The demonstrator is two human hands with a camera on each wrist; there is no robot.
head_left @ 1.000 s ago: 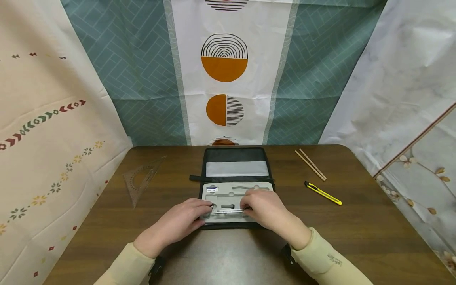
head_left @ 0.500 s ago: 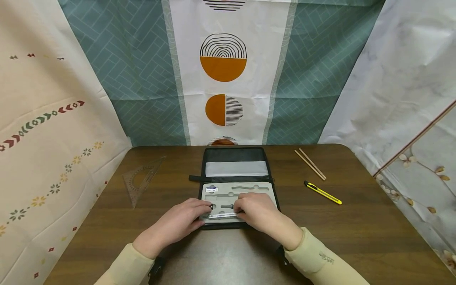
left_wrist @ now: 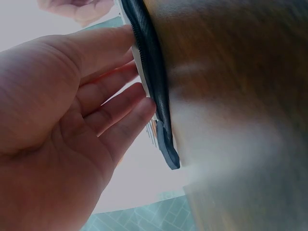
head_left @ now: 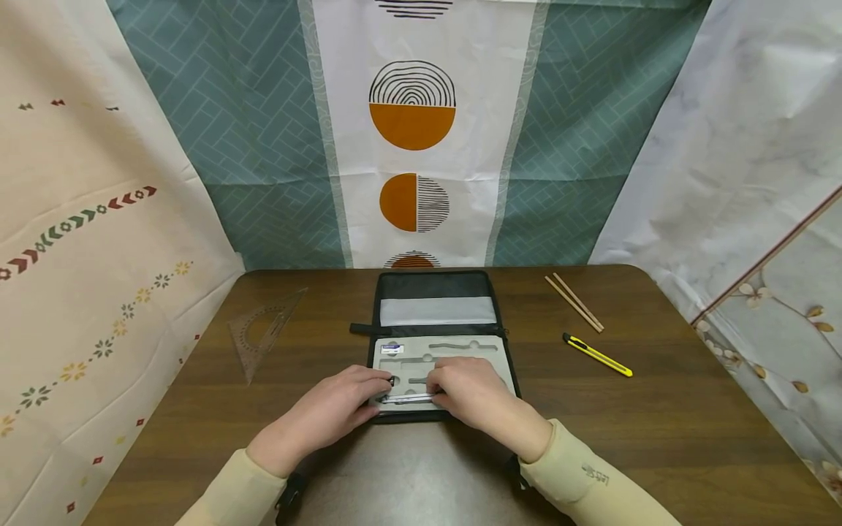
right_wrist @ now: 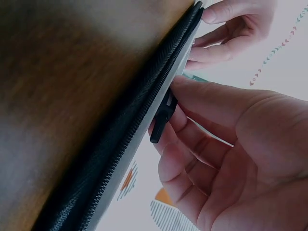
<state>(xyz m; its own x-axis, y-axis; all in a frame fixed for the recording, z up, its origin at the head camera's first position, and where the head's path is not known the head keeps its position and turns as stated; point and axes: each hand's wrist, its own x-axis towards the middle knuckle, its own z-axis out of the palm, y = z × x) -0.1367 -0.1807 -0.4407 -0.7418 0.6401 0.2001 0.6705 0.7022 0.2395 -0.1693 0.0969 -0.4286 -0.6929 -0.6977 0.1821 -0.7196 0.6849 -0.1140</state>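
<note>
A black zip case [head_left: 436, 285] lies unfolded on the table, with a pale grey moulded tray [head_left: 460, 347] in its near half. My right hand [head_left: 470, 387] pinches a slim silver drawing compass [head_left: 404, 399] by its right end, low over the front of the tray. In the right wrist view the compass's black head [right_wrist: 163, 115] sticks out between thumb and fingers. My left hand [head_left: 345, 398] rests its extended fingers at the tray's left front corner, near the compass's other end. A small dark piece [head_left: 392, 380] shows at the left fingertips.
A clear set square [head_left: 259, 329] lies at the left. Two wooden sticks [head_left: 574, 301] and a yellow utility knife [head_left: 597, 356] lie at the right. A small blue-and-white box [head_left: 392, 349] sits in the tray's back left corner. Patterned cloth [head_left: 414, 146] hangs behind the table.
My right hand has shifted left, carrying the compass towards the tray's left front part, and has slowed. My left hand has stayed in place.
</note>
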